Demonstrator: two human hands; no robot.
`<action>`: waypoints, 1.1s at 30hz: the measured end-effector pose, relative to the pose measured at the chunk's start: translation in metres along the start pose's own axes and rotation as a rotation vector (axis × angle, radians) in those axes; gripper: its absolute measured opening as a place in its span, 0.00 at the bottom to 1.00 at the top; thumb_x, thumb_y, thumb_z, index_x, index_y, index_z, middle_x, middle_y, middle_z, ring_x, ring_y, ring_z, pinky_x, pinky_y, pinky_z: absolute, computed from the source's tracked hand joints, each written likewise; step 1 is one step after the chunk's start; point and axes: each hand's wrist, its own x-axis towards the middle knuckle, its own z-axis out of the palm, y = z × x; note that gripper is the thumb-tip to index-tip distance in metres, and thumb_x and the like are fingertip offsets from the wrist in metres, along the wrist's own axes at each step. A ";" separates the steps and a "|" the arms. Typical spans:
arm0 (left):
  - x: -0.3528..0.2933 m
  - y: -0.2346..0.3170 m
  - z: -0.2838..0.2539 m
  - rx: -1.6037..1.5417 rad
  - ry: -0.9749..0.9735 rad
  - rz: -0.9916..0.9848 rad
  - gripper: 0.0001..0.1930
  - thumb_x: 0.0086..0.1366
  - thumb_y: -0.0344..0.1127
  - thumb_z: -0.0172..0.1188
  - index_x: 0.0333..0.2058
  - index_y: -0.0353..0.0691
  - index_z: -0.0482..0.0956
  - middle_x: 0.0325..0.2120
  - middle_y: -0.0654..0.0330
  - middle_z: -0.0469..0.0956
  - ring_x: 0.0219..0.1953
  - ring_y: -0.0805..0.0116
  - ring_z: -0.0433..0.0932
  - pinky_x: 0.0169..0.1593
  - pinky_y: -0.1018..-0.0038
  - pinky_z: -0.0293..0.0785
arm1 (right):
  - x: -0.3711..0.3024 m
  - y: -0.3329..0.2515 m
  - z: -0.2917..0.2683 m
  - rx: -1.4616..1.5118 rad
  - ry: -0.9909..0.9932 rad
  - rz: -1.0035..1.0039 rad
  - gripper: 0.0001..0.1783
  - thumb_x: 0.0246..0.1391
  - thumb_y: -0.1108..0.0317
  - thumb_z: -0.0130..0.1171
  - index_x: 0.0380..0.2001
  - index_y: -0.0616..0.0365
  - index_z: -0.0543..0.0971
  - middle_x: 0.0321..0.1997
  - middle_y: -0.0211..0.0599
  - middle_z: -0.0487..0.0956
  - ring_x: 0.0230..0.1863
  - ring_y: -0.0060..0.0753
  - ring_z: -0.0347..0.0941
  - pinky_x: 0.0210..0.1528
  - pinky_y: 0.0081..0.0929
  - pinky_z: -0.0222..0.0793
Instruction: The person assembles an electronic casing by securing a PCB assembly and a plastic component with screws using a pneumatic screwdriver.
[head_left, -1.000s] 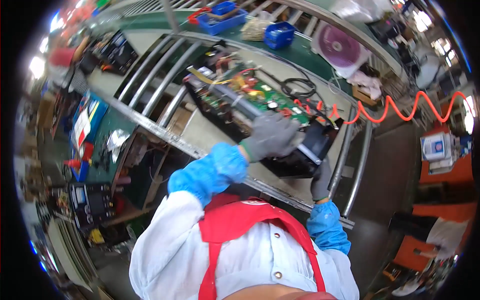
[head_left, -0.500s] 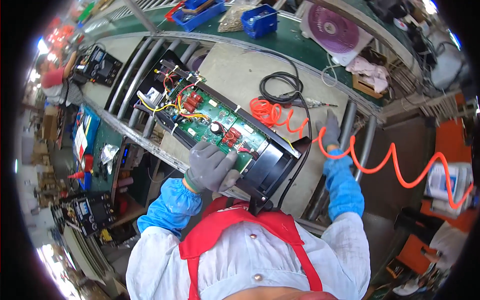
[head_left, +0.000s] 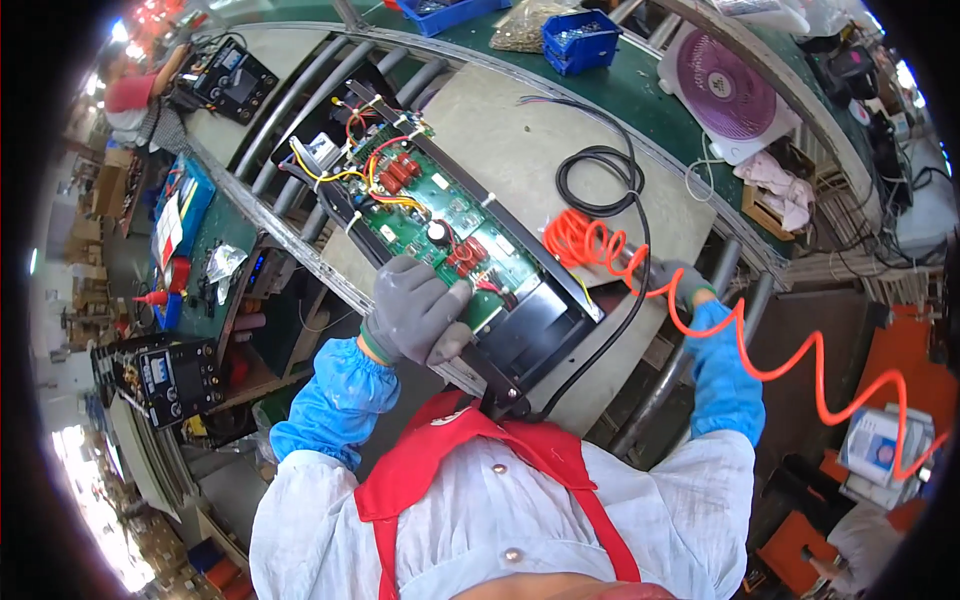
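Note:
An opened electrical unit [head_left: 440, 230] with a green circuit board, dark red components, coloured wires and a black fan housing lies slantwise on the bench before me. My left hand [head_left: 415, 312], in a grey glove, is closed over its near left edge. Off the unit's right side, my right hand [head_left: 685, 284], gloved too, is closed around an air screwdriver [head_left: 628, 256]. Loops of an orange coiled air hose [head_left: 580, 240] partly cover the tool and fingers, so the grip shows only in part. A black cable [head_left: 562, 180] lies looped beyond the unit.
Metal rollers [head_left: 300, 100] flank the pale board [head_left: 500, 120] under the unit. Across the far side stand a blue parts bin [head_left: 580, 42] and a purple-and-white fan [head_left: 728, 85]. The stretched hose [head_left: 770, 372] crosses at right. Another person [head_left: 130, 95] works at far left.
My right hand has taken up the air screwdriver from the board, and the hose coils have shifted with it. My left hand keeps its hold on the unit. The whole view has shifted somewhat.

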 end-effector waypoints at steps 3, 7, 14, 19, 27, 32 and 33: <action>-0.008 -0.011 -0.012 0.059 -0.012 -0.025 0.19 0.55 0.48 0.55 0.30 0.35 0.77 0.13 0.62 0.64 0.15 0.63 0.65 0.21 0.65 0.57 | -0.066 0.025 0.009 0.104 -0.092 0.053 0.18 0.53 0.51 0.55 0.33 0.55 0.78 0.19 0.37 0.76 0.17 0.30 0.73 0.21 0.30 0.69; -0.025 -0.025 -0.026 0.076 -0.019 -0.055 0.19 0.59 0.47 0.50 0.31 0.33 0.76 0.14 0.60 0.63 0.18 0.59 0.66 0.25 0.63 0.60 | -0.230 0.050 0.089 0.956 -0.044 0.309 0.14 0.56 0.57 0.49 0.33 0.55 0.77 0.17 0.35 0.75 0.16 0.30 0.71 0.17 0.30 0.64; -0.045 -0.077 -0.037 0.036 0.074 0.016 0.16 0.58 0.42 0.51 0.35 0.35 0.76 0.15 0.58 0.66 0.18 0.58 0.67 0.24 0.61 0.60 | -0.314 -0.013 0.166 1.172 0.104 0.619 0.10 0.37 0.71 0.56 0.28 0.59 0.74 0.15 0.30 0.68 0.11 0.27 0.62 0.13 0.26 0.58; -0.076 -0.120 -0.067 0.170 0.047 -0.097 0.17 0.50 0.40 0.57 0.38 0.40 0.78 0.24 0.55 0.73 0.29 0.53 0.74 0.34 0.58 0.67 | -0.310 -0.067 0.145 0.420 0.273 0.573 0.29 0.46 0.53 0.56 0.49 0.60 0.76 0.41 0.59 0.78 0.46 0.59 0.74 0.48 0.46 0.68; -0.095 -0.194 -0.115 0.141 -0.155 -0.386 0.15 0.62 0.42 0.54 0.39 0.37 0.77 0.34 0.50 0.78 0.36 0.52 0.76 0.40 0.60 0.70 | -0.289 -0.127 0.096 0.516 -0.029 0.433 0.25 0.25 0.65 0.62 0.36 0.59 0.79 0.33 0.52 0.80 0.38 0.52 0.77 0.41 0.40 0.72; -0.036 -0.078 -0.077 0.066 -0.111 -0.247 0.21 0.53 0.38 0.66 0.46 0.40 0.75 0.41 0.52 0.77 0.43 0.52 0.77 0.45 0.64 0.73 | -0.287 -0.149 0.107 0.486 -0.012 0.338 0.26 0.23 0.63 0.63 0.34 0.59 0.79 0.34 0.51 0.80 0.39 0.53 0.76 0.41 0.39 0.72; -0.047 -0.055 -0.061 0.051 -0.335 -0.251 0.23 0.51 0.42 0.66 0.45 0.41 0.75 0.41 0.52 0.77 0.42 0.53 0.77 0.43 0.62 0.73 | -0.285 -0.153 0.106 0.429 -0.030 0.256 0.26 0.22 0.63 0.63 0.34 0.59 0.79 0.34 0.52 0.80 0.39 0.54 0.76 0.42 0.39 0.72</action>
